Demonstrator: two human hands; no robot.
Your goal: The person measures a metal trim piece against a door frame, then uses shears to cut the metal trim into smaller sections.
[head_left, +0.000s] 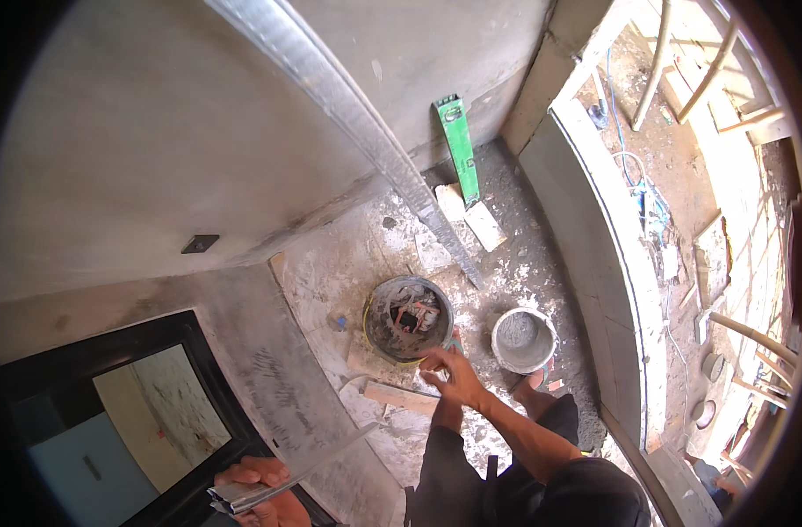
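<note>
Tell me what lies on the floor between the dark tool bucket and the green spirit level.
In the head view, between the dark tool bucket and the green spirit level lie mortar-spattered floor, pale tile or board offcuts and the foot of the long metal straightedge.

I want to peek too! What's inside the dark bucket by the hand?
The dark bucket holds tools with red parts, too jumbled to name. Its bottom is hidden. The right hand hovers at its rim.

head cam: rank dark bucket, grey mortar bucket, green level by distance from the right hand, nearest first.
From the right hand:
1. Dark bucket, just above-left of the hand, fingers close to its rim.
2. Grey mortar bucket, off to the hand's right on the floor.
3. Green level, far up, leaning against the wall.
</note>
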